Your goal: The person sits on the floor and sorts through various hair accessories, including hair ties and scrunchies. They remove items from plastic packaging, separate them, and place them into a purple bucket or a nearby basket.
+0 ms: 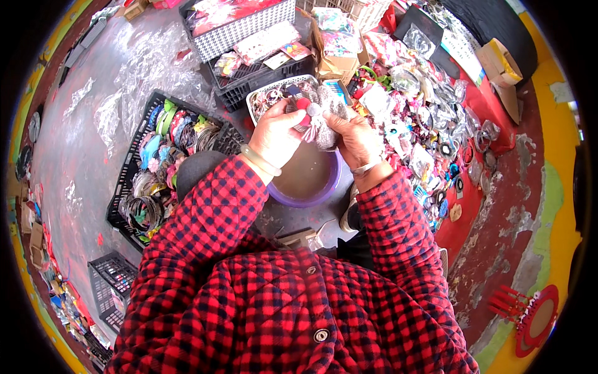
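My left hand (274,138) pinches one side of a grey fabric bow (325,132) with pompoms, one of them red and one grey. On its other side my right hand (359,142) grips the fuzzy grey part between thumb and fingers. Both hands hold the bow above a purple basin (303,202) of murky water. Just beyond the hands stands a white basket (251,101) of small accessories, partly hidden by the bow and the left hand.
At the left lies a black crate (119,185) of headbands. A heap of hair accessories (408,134), many in clear wrap, spreads over red cloth at the right. Far off, a grey crate (249,31) is stacked on a black one. A red stool (537,321) is at lower right.
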Motion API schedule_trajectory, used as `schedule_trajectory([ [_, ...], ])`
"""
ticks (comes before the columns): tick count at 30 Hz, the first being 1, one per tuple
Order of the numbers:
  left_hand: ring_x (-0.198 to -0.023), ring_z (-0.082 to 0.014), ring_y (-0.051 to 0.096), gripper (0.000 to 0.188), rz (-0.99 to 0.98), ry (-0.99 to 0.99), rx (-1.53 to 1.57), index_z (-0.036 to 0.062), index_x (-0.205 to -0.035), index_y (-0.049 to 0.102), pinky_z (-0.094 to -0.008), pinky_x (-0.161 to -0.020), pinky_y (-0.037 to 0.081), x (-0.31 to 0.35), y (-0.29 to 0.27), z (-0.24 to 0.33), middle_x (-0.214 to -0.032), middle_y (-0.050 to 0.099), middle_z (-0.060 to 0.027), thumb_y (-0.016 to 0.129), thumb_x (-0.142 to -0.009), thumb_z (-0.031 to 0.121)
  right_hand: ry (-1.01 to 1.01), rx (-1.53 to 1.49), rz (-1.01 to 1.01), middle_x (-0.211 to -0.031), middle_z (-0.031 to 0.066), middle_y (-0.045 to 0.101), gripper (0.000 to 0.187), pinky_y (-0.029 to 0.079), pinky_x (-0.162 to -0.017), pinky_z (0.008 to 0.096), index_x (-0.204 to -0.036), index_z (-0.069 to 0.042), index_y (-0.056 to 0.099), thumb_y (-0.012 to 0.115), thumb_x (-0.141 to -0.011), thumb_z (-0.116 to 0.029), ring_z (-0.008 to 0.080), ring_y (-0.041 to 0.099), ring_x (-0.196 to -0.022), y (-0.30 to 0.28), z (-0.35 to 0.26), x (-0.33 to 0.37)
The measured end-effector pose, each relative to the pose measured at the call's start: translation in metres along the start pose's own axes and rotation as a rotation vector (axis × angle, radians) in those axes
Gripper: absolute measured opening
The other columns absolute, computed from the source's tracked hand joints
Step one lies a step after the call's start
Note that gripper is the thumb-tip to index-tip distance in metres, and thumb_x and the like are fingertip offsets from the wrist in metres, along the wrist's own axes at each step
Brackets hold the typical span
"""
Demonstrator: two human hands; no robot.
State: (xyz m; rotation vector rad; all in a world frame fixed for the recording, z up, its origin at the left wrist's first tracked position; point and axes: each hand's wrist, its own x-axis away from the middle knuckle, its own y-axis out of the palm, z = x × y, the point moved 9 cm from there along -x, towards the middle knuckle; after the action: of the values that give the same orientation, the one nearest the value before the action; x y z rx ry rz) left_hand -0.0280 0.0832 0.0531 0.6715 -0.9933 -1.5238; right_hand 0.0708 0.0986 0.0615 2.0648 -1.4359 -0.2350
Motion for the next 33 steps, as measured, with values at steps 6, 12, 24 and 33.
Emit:
schedule_trajectory([
  [6,-0.089,-0.0193,0.057,0.022,0.008,0.004,-0.01,0.0019,-0.105,0.051,-0.034,-0.083,0.045,-0.002,-0.004,-0.003,-0.097,0.059,-0.0081,0.051,-0.083,0.001,-0.38,0.329,0.198,-0.077,0.0013,0.063,0.01,0.044,-0.055,0.021,-0.088,-0.002,0.063,0.061,-0.079,0.001,0.0064,0.055,-0.063,-0.012,-0.016,0.001],
  [12,-0.087,-0.0201,0.057,0.02,0.03,0.007,-0.022,0.0022,-0.103,0.051,-0.0366,-0.08,0.046,-0.002,-0.002,-0.004,-0.096,0.058,-0.0083,0.051,-0.083,0.002,-0.218,0.288,0.319,-0.073,0.0007,0.061,0.01,0.044,-0.053,0.0213,-0.086,-0.001,0.064,0.064,-0.076,0.001,0.007,0.054,-0.061,-0.025,-0.009,0.0],
  [24,-0.093,-0.024,0.058,0.022,0.137,0.049,0.05,0.002,-0.106,0.053,-0.0396,-0.086,0.045,-0.006,-0.031,0.003,-0.103,0.059,-0.0112,0.049,-0.086,0.007,-0.444,0.11,0.343,-0.093,0.0045,0.059,0.023,0.048,-0.068,0.0267,-0.108,-0.002,0.052,0.056,-0.086,-0.011,0.0135,0.057,-0.078,-0.03,-0.064,0.015],
  [33,-0.106,-0.024,0.052,0.029,0.196,0.01,0.169,-0.001,-0.113,0.05,-0.0355,-0.093,0.041,-0.012,-0.049,-0.01,-0.113,0.056,-0.0133,0.036,-0.092,0.014,-0.913,1.53,0.049,-0.124,0.0227,0.045,0.056,0.037,-0.092,0.0421,-0.125,0.002,0.039,0.057,-0.072,-0.002,0.0356,0.045,-0.114,0.055,-0.01,0.026],
])
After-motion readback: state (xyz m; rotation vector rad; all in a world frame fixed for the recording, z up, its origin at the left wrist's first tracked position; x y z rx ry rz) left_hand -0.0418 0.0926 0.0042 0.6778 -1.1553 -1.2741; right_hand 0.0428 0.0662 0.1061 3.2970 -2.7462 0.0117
